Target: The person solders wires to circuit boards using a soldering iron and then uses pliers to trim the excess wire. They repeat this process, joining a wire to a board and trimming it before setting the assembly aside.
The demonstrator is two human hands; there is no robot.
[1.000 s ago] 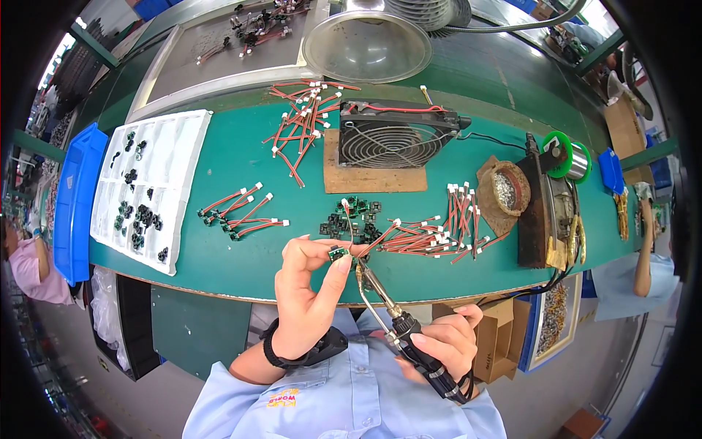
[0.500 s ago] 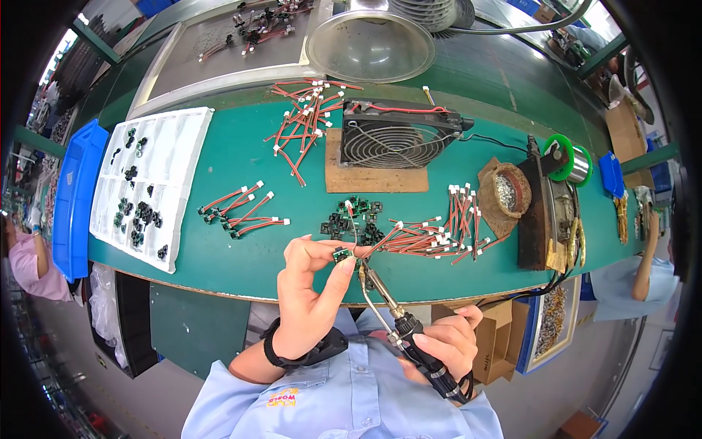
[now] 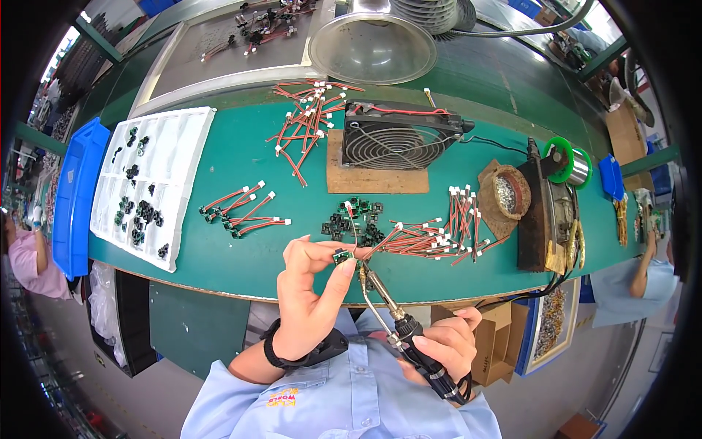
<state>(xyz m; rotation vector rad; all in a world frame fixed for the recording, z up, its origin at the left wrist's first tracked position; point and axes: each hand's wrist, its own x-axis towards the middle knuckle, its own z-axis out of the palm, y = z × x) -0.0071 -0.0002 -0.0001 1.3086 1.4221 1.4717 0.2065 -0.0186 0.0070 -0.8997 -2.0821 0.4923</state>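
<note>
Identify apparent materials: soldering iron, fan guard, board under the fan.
Soldering iron: black, slightly glossy grip, probably plastic; shiny silvery barrel, apparently metal.
Fan guard: grey wire rings with a sheen, likely metal.
Board under the fan: flat, matte brown, perhaps cardboard or fibreboard.

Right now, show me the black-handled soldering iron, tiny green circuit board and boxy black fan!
Black-handled soldering iron (image 3: 407, 328): head view, on its handle.
Tiny green circuit board (image 3: 341, 256): head view, its face.
Boxy black fan (image 3: 399, 143): head view, its grille.
</note>
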